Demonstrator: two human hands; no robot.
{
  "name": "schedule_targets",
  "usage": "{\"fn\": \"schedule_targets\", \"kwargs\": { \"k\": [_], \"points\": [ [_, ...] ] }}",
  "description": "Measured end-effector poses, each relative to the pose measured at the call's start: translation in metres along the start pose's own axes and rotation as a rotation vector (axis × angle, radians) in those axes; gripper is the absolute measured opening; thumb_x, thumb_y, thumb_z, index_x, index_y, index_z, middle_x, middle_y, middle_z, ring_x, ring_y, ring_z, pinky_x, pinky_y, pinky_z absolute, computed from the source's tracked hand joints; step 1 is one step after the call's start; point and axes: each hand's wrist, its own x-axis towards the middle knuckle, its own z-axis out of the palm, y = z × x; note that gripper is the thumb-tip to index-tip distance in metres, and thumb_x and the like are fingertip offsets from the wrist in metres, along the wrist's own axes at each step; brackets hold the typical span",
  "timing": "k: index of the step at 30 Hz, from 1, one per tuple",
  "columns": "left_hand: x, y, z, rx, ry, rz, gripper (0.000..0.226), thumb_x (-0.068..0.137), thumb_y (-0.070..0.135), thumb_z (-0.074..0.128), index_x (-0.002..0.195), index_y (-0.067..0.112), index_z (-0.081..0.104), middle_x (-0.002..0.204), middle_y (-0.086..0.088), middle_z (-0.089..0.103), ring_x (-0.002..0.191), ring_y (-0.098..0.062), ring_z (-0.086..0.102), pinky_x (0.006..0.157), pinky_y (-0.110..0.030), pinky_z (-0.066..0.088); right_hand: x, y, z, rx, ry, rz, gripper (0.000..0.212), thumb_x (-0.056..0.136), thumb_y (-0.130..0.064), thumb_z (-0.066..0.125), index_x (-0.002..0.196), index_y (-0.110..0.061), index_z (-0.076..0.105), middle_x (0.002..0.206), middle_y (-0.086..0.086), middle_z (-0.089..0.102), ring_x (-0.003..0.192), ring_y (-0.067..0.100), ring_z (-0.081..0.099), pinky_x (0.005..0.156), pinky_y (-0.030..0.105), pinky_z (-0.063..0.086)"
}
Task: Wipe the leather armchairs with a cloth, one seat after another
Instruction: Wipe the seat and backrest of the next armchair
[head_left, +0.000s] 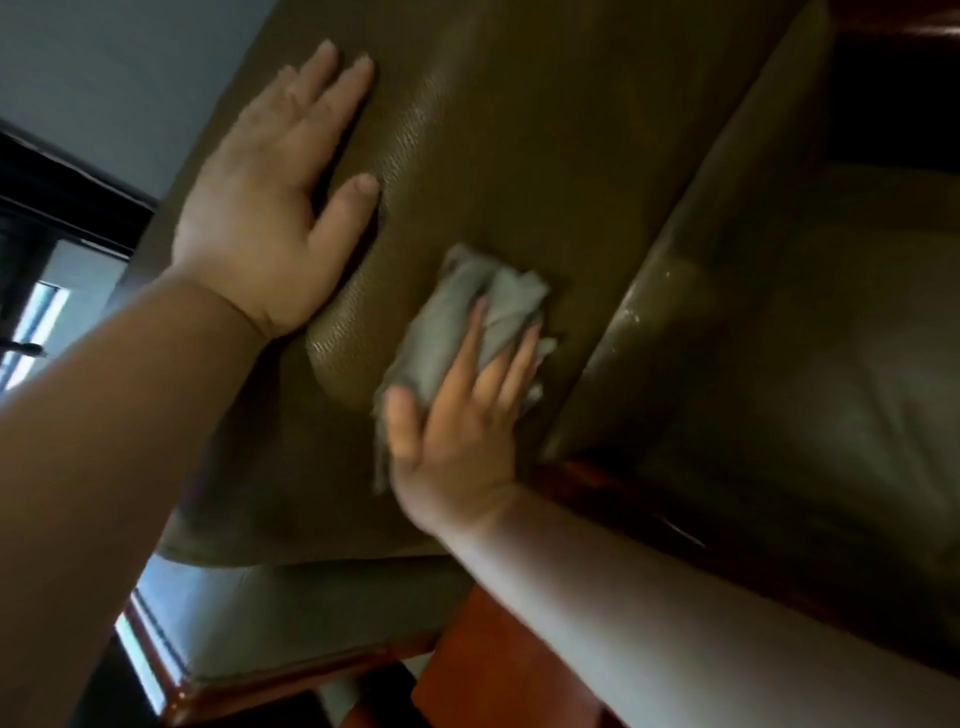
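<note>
An olive-brown leather armchair fills the view, tilted by my head angle. Its back cushion (519, 156) takes up the middle. My left hand (265, 208) lies flat on that cushion with straight fingers, near its left edge. My right hand (462, 415) presses a crumpled grey cloth (467, 317) against the lower part of the cushion, fingers straight over the cloth. Part of the cloth sticks out past my fingertips and beside my thumb.
A leather armrest (675, 291) runs along the right of the cushion, with a second leather surface (805, 364) beyond it. Reddish wooden frame parts (493, 665) show below. The seat cushion (311, 613) lies at the bottom left. A window (36, 322) is at far left.
</note>
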Motion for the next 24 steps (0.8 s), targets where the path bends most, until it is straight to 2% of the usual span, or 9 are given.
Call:
{"fn": "schedule_targets", "kwargs": {
  "k": [3,5,9,11,16,18,20,22,24],
  "points": [
    [-0.002,-0.003,0.000,-0.027,0.046,-0.020,0.067,0.107,0.052,0.036,0.167,0.023,0.026,0.173,-0.007,0.023,0.161,-0.026,0.019,0.131,-0.049,0.017,-0.039,0.022,0.006,-0.129,-0.119,-0.185,0.091,0.099,-0.071,0.023,0.164,-0.015,-0.008,0.167,0.033,0.001,0.154,0.054,-0.007,0.121,0.069,0.013],
    [-0.008,-0.005,0.002,-0.036,0.061,-0.039,0.067,0.107,0.053,0.037,0.167,0.025,0.026,0.174,-0.004,0.023,0.161,-0.023,0.018,0.131,-0.048,0.017,-0.005,0.045,0.000,-0.170,-0.034,-0.241,0.092,0.099,-0.072,0.025,0.164,-0.012,0.002,0.167,0.032,-0.001,0.153,0.056,-0.003,0.121,0.069,0.012],
    [0.000,-0.002,0.007,-0.070,0.045,-0.107,0.068,0.104,0.056,0.038,0.167,0.034,0.022,0.173,0.004,0.024,0.160,-0.017,0.020,0.131,-0.048,0.018,0.103,0.085,-0.027,-0.183,0.089,0.064,0.091,0.098,-0.072,0.006,0.165,-0.010,0.001,0.170,0.027,0.001,0.157,0.045,-0.008,0.125,0.062,0.003],
    [0.013,0.008,0.002,-0.064,0.043,-0.082,0.069,0.103,0.057,0.039,0.167,0.036,0.021,0.171,0.004,0.030,0.158,-0.020,0.027,0.129,-0.050,0.024,0.103,0.093,-0.029,-0.188,0.084,0.106,0.086,0.101,-0.066,0.004,0.165,-0.008,0.001,0.170,0.026,-0.001,0.158,0.042,-0.009,0.126,0.060,0.003],
    [0.072,0.062,0.012,0.229,-0.012,-0.054,0.082,0.099,0.070,0.037,0.167,0.040,0.001,0.176,-0.007,0.006,0.161,-0.037,0.010,0.128,-0.062,0.018,0.013,0.112,-0.018,-0.225,-0.260,0.085,0.089,0.086,-0.081,-0.013,0.151,-0.026,-0.042,0.168,0.025,-0.016,0.150,0.033,-0.032,0.127,0.055,-0.005],
    [0.081,0.075,0.021,0.353,-0.001,-0.041,0.086,0.099,0.068,0.042,0.167,0.039,-0.003,0.176,-0.010,0.004,0.160,-0.041,0.009,0.126,-0.065,0.020,0.044,0.143,-0.023,-0.300,-0.174,0.060,0.087,0.094,-0.074,-0.003,0.158,-0.020,-0.029,0.166,0.034,-0.002,0.153,0.038,-0.023,0.126,0.055,-0.008],
    [0.082,0.078,0.025,0.425,0.041,-0.023,0.085,0.100,0.061,0.044,0.168,0.033,0.000,0.175,-0.015,0.007,0.158,-0.045,0.012,0.123,-0.068,0.023,0.105,0.170,-0.040,-0.380,-0.009,0.129,0.081,0.102,-0.060,-0.003,0.165,-0.011,0.009,0.166,0.033,0.009,0.156,0.044,-0.010,0.127,0.059,-0.006],
    [0.080,0.081,0.031,0.467,0.041,-0.013,0.081,0.103,0.057,0.043,0.168,0.028,0.005,0.173,-0.020,0.010,0.156,-0.049,0.015,0.121,-0.071,0.024,0.156,0.186,-0.060,-0.316,0.105,0.254,0.079,0.105,-0.051,0.000,0.154,-0.004,0.040,0.169,0.026,0.013,0.157,0.044,-0.002,0.127,0.060,0.003],
    [0.085,0.086,0.035,0.509,0.041,-0.033,0.080,0.103,0.056,0.042,0.168,0.026,0.006,0.172,-0.022,0.010,0.155,-0.052,0.014,0.119,-0.073,0.024,0.164,0.189,-0.063,-0.265,0.175,0.279,0.066,0.108,-0.045,0.013,0.149,-0.006,0.047,0.170,0.021,0.010,0.158,0.043,0.001,0.127,0.059,0.008]
  ]
}}
